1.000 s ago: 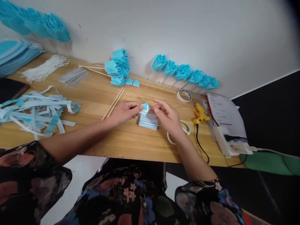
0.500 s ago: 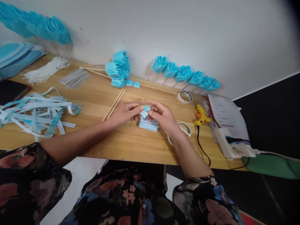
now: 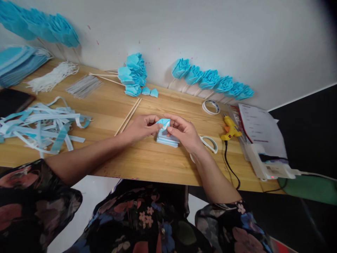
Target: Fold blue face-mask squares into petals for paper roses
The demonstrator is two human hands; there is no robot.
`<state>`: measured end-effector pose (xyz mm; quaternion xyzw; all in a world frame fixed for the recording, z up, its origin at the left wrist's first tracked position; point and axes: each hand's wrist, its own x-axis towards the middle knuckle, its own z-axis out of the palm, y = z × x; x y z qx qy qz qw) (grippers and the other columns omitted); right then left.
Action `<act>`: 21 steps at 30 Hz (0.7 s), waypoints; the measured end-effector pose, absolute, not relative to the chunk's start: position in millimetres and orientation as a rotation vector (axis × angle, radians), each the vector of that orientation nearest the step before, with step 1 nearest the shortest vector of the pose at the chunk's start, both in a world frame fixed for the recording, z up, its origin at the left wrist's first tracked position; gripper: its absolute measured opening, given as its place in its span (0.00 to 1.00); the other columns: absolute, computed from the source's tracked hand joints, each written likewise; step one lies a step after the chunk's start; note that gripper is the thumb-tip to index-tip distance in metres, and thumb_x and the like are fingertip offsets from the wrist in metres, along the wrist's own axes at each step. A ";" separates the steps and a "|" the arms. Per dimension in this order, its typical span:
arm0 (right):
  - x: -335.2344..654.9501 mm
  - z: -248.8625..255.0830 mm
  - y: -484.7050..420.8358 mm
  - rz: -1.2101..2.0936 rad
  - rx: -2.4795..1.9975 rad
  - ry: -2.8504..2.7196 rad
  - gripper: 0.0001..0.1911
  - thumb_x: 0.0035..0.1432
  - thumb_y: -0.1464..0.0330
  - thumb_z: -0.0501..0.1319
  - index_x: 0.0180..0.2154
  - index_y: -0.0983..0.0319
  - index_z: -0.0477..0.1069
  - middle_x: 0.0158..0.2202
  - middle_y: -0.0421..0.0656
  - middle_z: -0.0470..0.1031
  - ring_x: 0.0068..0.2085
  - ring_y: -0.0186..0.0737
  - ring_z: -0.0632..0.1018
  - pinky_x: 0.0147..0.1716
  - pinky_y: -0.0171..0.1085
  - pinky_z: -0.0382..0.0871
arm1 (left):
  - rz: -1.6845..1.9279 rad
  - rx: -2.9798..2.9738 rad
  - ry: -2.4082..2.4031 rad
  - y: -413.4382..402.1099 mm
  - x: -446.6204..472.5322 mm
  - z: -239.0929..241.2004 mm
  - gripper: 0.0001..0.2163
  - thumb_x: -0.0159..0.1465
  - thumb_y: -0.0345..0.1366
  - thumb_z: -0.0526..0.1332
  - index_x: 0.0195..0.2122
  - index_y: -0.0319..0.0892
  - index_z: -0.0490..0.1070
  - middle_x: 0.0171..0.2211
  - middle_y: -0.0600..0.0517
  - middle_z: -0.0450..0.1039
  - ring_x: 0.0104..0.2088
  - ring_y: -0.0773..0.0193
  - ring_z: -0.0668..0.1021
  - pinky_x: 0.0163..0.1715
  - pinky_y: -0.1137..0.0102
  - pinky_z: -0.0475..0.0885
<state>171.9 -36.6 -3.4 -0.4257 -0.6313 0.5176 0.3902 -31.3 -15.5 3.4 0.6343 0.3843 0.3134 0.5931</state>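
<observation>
Both hands meet over the middle of the wooden table [image 3: 147, 158]. My left hand [image 3: 140, 127] and my right hand [image 3: 184, 131] pinch a small folded light-blue piece [image 3: 163, 123] between their fingertips. Right under it lies a small stack of light-blue squares [image 3: 167, 139]. Two thin wooden sticks [image 3: 128, 116] lie just left of my left hand.
A heap of blue and white strips [image 3: 39, 123] covers the left side. Blue flowers [image 3: 212, 80] line the wall, with a bunch of blue folded pieces [image 3: 133, 75] on sticks. Tape rolls [image 3: 210, 106], a yellow glue gun [image 3: 230, 128], papers [image 3: 259, 128] and a power strip [image 3: 265, 165] sit right.
The hands have drawn closer together around the blue piece, which has been folded further. The view has shifted slightly.
</observation>
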 end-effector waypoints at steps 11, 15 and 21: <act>170.7 -6.0 -37.2 1.255 -1.146 -1.687 0.23 0.58 0.65 0.63 0.56 0.57 0.71 0.31 0.37 0.68 0.30 0.32 0.71 0.29 0.33 0.68 | 0.732 1.609 0.899 -16.1 -29.7 -1.6 0.10 0.62 0.38 0.60 0.26 0.40 0.67 0.24 0.55 0.67 0.26 0.70 0.69 0.28 0.73 0.65; 171.0 -4.5 -38.0 1.246 -1.146 -1.722 0.23 0.59 0.65 0.62 0.56 0.56 0.71 0.32 0.37 0.70 0.31 0.32 0.71 0.30 0.34 0.69 | 0.725 1.617 0.898 -16.0 -29.6 -1.6 0.10 0.62 0.38 0.60 0.26 0.40 0.67 0.24 0.55 0.67 0.26 0.70 0.69 0.28 0.73 0.65; 170.7 2.5 -40.6 1.213 -1.171 -1.761 0.20 0.61 0.63 0.61 0.55 0.57 0.72 0.31 0.38 0.71 0.32 0.34 0.72 0.30 0.34 0.68 | 0.748 1.647 0.940 -15.2 -29.3 -3.1 0.10 0.62 0.38 0.60 0.26 0.40 0.68 0.23 0.55 0.66 0.26 0.69 0.69 0.28 0.73 0.65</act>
